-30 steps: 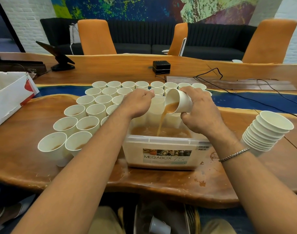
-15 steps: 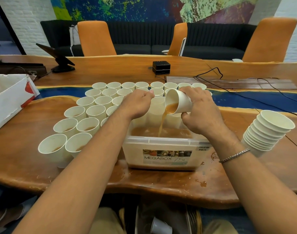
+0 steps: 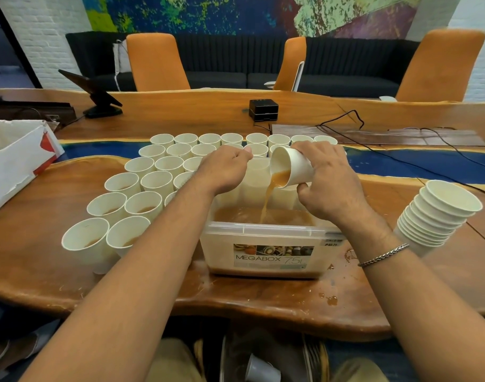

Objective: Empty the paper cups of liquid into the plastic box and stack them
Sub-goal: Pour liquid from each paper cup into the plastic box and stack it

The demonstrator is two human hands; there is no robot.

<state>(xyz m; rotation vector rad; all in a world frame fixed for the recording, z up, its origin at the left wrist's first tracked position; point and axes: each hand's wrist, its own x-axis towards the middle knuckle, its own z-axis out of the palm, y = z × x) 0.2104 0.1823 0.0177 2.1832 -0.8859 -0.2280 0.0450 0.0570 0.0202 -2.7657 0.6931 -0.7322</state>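
Observation:
My right hand [image 3: 332,183] grips a white paper cup [image 3: 293,168], tipped to the left over the clear plastic box [image 3: 263,255]. A brown stream runs from the cup into the brown liquid in the box. My left hand [image 3: 224,170] sits with curled fingers on the box's far left corner and seems to grip the rim; the fingertips are hidden. Several upright paper cups [image 3: 150,180] with a little brown liquid stand in rows left of and behind the box. A leaning stack of empty cups [image 3: 439,213] stands to the right of the box.
A torn white carton [image 3: 15,158] lies at the far left of the wooden table [image 3: 263,301]. Black cables [image 3: 401,161] cross the blue strip on the right. A small black box [image 3: 263,109] and a tablet stand [image 3: 98,97] sit further back. Brown drips mark the table near the box.
The pouring goes on: the cup in my right hand stays tipped and the stream keeps running. Both hands have hardly moved.

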